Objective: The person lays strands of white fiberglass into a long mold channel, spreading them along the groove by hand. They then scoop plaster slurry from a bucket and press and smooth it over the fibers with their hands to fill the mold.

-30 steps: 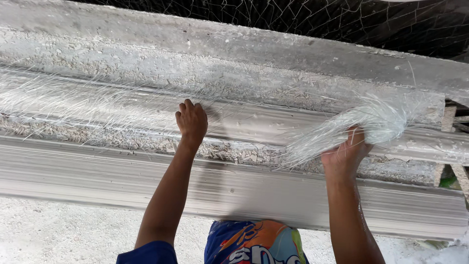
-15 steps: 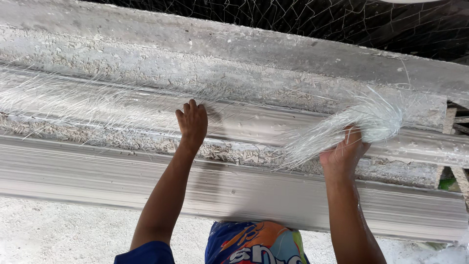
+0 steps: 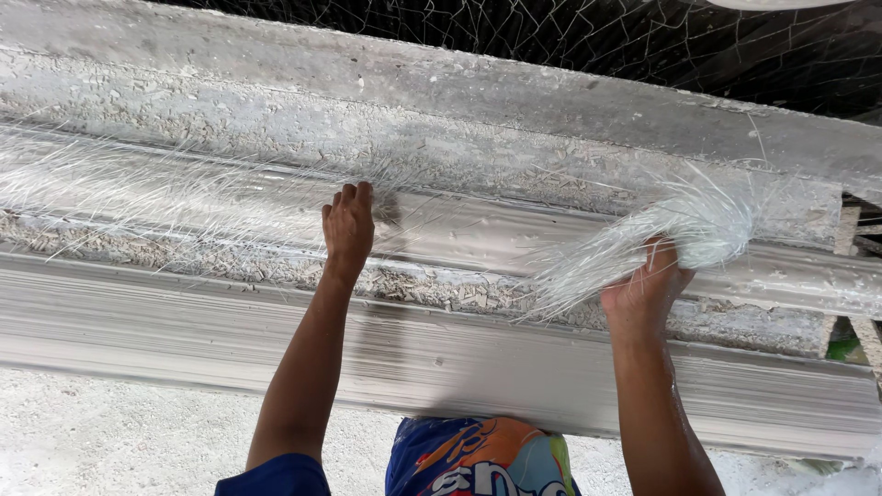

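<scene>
Your right palm is hidden behind the fibre bundle [image 3: 680, 234], so you cannot see how deep the strands sit in it. Your lower body is cut off under the mould [image 3: 459, 367]. The spread fibres [image 3: 165, 197] thin out to the left on the mould and are hard to trace. Your right hand [image 3: 643, 294] has its fingers closed around the bundle, which fans out above them and trails left over the mould. Your left hand [image 3: 347, 230] lies flat on the mould, fingers straight and together, pressing on the spread fibres.
</scene>
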`<move>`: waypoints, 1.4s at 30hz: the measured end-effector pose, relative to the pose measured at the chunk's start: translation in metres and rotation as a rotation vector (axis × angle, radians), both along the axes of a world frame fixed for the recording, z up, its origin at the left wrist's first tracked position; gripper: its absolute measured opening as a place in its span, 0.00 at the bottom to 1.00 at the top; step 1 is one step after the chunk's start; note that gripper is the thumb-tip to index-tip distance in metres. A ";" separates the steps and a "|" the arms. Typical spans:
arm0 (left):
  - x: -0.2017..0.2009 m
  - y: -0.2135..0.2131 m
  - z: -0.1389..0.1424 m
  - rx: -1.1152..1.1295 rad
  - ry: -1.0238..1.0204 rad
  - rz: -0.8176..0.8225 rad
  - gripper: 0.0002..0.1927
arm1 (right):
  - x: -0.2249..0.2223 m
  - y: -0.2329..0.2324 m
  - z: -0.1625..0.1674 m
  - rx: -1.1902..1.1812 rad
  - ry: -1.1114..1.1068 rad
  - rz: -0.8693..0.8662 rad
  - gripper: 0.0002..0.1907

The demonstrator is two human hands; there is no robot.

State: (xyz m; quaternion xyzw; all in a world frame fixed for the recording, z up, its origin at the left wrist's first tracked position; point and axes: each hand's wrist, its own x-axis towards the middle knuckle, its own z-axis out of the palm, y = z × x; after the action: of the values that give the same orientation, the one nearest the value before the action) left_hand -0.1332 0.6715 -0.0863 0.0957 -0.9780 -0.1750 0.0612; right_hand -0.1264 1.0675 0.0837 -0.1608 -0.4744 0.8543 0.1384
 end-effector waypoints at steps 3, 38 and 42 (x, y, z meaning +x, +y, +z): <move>0.003 -0.001 -0.003 -0.066 0.085 -0.029 0.13 | 0.000 -0.003 0.003 -0.003 -0.028 -0.052 0.12; 0.001 -0.011 0.057 0.254 -0.074 -0.157 0.09 | 0.000 -0.004 -0.015 0.014 0.038 0.059 0.13; -0.009 -0.026 0.056 0.282 -0.107 -0.297 0.08 | 0.000 -0.005 -0.012 0.007 0.049 0.074 0.14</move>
State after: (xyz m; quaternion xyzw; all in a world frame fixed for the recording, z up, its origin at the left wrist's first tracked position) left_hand -0.1420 0.6452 -0.0303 -0.0326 -0.9491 -0.3118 -0.0311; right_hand -0.1265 1.0628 0.0720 -0.1216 -0.4793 0.8610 0.1188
